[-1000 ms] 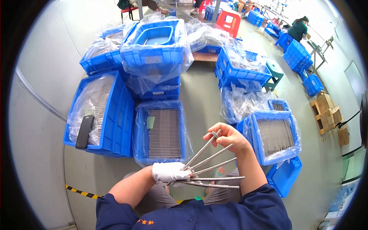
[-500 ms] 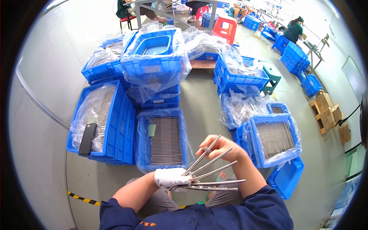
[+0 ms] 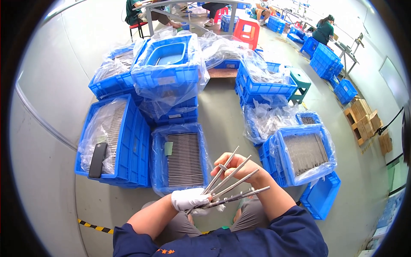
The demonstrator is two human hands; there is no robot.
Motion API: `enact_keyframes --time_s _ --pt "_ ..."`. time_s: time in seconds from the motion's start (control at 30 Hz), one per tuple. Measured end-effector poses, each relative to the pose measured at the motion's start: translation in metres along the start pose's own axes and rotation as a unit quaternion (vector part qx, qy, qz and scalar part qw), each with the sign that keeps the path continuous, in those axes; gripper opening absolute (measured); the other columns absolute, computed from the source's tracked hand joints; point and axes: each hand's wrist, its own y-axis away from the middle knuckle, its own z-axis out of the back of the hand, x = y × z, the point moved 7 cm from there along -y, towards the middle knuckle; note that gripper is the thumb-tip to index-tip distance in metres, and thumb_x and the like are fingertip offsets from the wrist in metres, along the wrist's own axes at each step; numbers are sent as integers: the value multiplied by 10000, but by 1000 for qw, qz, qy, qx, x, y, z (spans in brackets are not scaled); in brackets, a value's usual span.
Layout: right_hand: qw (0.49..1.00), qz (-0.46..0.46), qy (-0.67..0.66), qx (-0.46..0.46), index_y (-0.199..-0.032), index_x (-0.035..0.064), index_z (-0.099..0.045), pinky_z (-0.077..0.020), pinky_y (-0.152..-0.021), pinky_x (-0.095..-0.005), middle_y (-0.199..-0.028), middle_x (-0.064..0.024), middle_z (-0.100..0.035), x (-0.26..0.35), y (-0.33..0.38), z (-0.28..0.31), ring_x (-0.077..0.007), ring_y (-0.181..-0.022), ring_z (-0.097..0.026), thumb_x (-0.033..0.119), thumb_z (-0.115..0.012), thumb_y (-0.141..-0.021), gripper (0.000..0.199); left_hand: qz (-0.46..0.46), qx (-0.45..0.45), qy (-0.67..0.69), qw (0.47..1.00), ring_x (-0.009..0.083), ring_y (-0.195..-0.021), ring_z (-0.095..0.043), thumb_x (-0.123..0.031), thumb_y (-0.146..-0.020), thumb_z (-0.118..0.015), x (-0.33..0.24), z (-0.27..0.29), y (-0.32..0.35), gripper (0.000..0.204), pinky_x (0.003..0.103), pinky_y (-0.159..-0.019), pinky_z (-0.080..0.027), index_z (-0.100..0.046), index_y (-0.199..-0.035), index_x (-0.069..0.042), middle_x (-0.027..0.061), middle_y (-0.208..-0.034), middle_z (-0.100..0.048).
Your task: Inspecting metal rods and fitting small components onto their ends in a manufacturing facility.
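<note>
My left hand (image 3: pixel 187 199), in a white glove, grips several thin grey metal rods (image 3: pixel 235 184) at their lower ends. The rods fan out up and to the right, over my lap. Bare and closed, my right hand (image 3: pixel 231 164) is at the upper part of the leftmost rods. Its fingers pinch a small grey metal piece (image 3: pixel 223 167) that lies across a rod; its exact kind is too small to tell. Just beyond my hands, a lined blue crate (image 3: pixel 156 171) holds rows of similar rods with a pale green slip on them.
Stacked blue crates (image 3: pixel 139 145) stand at the left, a black phone (image 3: pixel 98 160) on their edge. On the right is another rod-filled crate (image 3: pixel 274 165), with a tilted blue crate (image 3: pixel 322 197) below. A green stool (image 3: pixel 301 79) and red stool (image 3: pixel 247 32) stand farther off; people sit beyond.
The fanned rods have tilted and the lower ones have drawn together. My right hand has shifted slightly left with the small metal piece. The view has turned slightly.
</note>
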Motion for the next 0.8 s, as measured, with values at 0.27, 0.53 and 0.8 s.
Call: enact_keyframes --time_s 0.27,0.53,0.8 --pt "999 -20 35 -14 -1001 53 -532 -423 -813 -300 -947 -129 -590 2 0 4 -202 -921 -555 99 -615 -750 268 -33 25 42 998 48 -347 -329 -480 -773 -535 0 -4 -4 581 195 -332 -218 -538 -949 73 -5 -474 -421" --pt "996 41 29 -78 -1004 23 -527 -425 -798 -286 -938 -119 -596 27 12 39 -172 -866 -561 127 -615 -748 290 13 44 70 997 46 -346 -328 -465 -789 -520 5 -7 -4 569 200 -326 -212 -531 -950 81 -7 -459 -400" --pt "978 110 -43 -172 -1014 30 -527 -466 -707 -254 -901 -91 -595 45 28 81 -119 -757 -556 152 -535 -829 222 27 93 93 991 56 -347 -323 -448 -788 -530 17 -8 -2 568 207 -335 -214 -514 -978 87 -9 -453 -380"
